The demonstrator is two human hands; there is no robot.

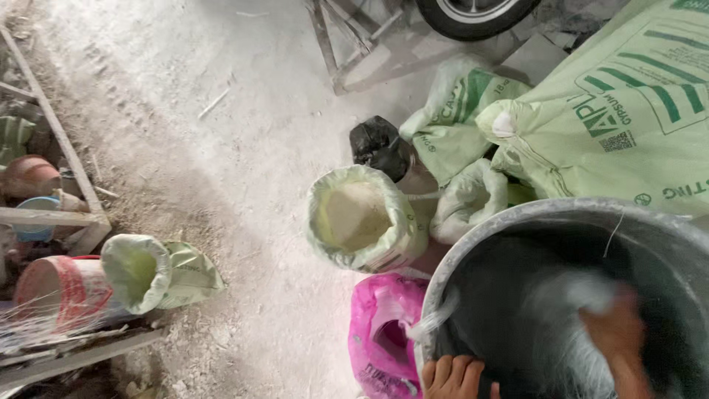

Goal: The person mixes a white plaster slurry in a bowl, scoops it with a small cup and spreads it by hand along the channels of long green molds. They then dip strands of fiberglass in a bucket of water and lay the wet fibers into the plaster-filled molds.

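Two hands — left hand on bucket rim, right hand inside

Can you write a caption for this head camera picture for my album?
Two hands, left and right, work pale fibres inside a big dark tub, beside an open sack of powder.

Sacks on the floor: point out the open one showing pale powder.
The rolled-down green sack just left of the grey tub; the others are tied, empty-looking or pink.
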